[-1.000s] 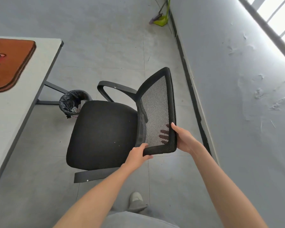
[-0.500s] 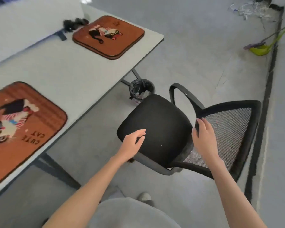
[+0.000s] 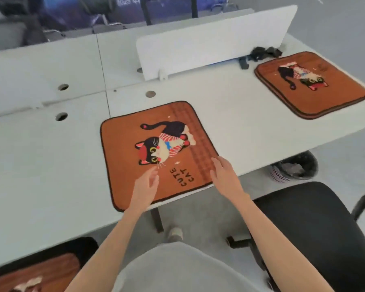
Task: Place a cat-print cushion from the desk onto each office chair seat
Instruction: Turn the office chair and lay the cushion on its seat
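An orange cat-print cushion (image 3: 135,157) lies flat near the white desk's (image 3: 51,165) front edge, lettered "CUTE CAT". My left hand (image 3: 145,186) hovers over its near edge with fingers apart. My right hand (image 3: 223,175) is spread over its near right corner. A second cushion (image 3: 329,102) lies at the desk's far right. A black office chair seat (image 3: 316,224) stands bare at the lower right. At the lower left, another chair (image 3: 86,245) carries a cushion (image 3: 40,272).
A white divider panel (image 3: 209,43) stands upright along the desk's back, with dark cloth (image 3: 263,52) bunched at its right end. A lined bin (image 3: 295,167) sits on the floor under the desk's right end. My foot (image 3: 175,232) rests by the desk leg (image 3: 156,220).
My view swung left from the chair to the desk. Both hands left the chair's backrest and seat and now reach over the near cushion.
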`<state>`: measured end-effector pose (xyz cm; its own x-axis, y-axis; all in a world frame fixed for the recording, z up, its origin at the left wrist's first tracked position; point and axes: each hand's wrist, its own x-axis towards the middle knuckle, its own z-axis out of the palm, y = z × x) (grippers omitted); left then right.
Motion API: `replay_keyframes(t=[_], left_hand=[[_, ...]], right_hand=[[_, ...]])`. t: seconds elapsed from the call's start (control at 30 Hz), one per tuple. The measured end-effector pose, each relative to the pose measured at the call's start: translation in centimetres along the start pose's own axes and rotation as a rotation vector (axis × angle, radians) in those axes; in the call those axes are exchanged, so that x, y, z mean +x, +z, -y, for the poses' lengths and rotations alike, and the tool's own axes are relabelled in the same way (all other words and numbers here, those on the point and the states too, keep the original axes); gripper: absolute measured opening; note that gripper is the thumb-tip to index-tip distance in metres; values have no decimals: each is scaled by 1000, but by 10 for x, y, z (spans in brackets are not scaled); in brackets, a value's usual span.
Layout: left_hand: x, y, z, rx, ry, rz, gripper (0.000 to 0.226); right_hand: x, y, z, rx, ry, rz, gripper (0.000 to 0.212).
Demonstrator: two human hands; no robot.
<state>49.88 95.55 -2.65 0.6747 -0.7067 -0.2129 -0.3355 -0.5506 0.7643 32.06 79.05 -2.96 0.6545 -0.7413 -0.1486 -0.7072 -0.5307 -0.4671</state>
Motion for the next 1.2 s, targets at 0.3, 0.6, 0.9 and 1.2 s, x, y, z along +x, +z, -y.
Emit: replay_keyframes(t=[0.3,0.6,0.9,1.2], left_hand=[[78,-81,64,28,-340,-166,49],[85,-78,60,-172,-455,-291,58],[103,-59,33,-33,-232,-255,35],[91,40,-73,11,211,59,25]], right_hand=[[129,32,53,-222,145,147,52],[141,37,46,-143,443,74,72],[122,20,24,-22,547,-51,54],[-24,-19,-80,166,855,-387,25]])
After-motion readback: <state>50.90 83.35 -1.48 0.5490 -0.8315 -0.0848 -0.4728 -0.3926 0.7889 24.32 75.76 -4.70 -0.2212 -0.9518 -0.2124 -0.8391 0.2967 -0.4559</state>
